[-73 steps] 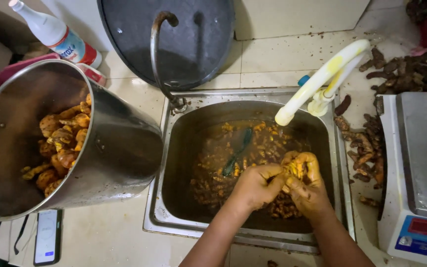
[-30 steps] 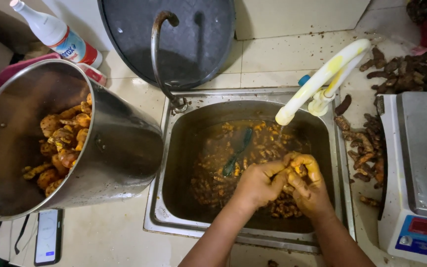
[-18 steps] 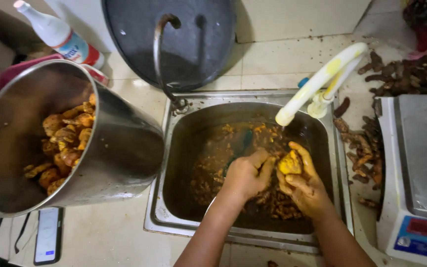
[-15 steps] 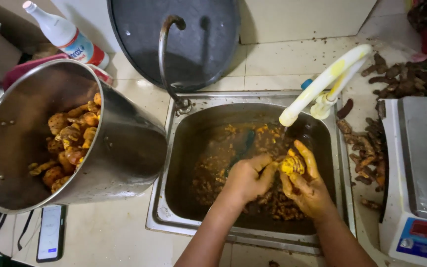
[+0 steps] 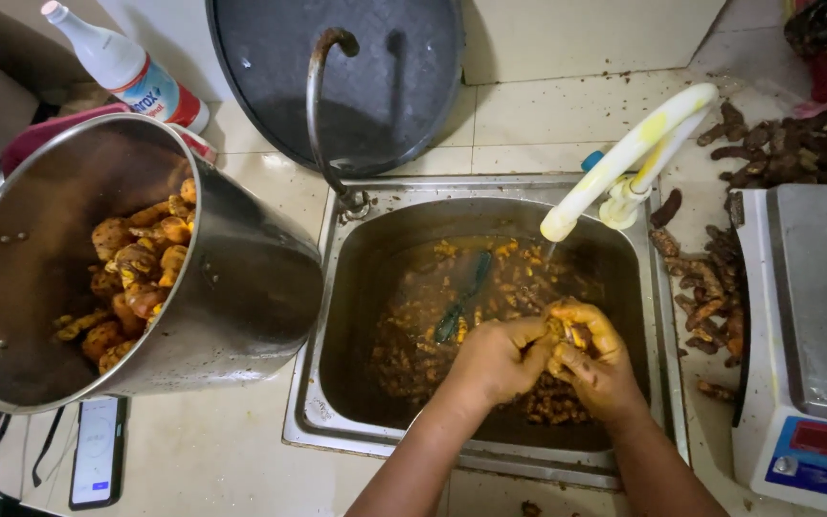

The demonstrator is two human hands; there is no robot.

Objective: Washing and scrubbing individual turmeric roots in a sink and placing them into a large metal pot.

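Over a steel sink [image 5: 337, 287] holding muddy water and several orange turmeric roots [image 5: 413, 335], my left hand [image 5: 495, 359] and my right hand [image 5: 595, 359] press together around one turmeric root [image 5: 565, 330]. Both hands are stained yellow. A white tap spout [image 5: 624, 158] ends just above them. A green-handled tool [image 5: 461, 302] lies in the water to the left of my hands.
A large steel pot [image 5: 69, 278] with cleaned turmeric leans at the left. A dark round lid [image 5: 375, 77] stands behind the sink. Unwashed brown roots [image 5: 710, 278] lie right of the sink beside a weighing scale [image 5: 806, 335]. A phone [image 5: 98, 450] and bottle [image 5: 122, 62] sit left.
My hands briefly parted, the right palm opening with the root in it, then closed together on it again. The view shifted slightly right.
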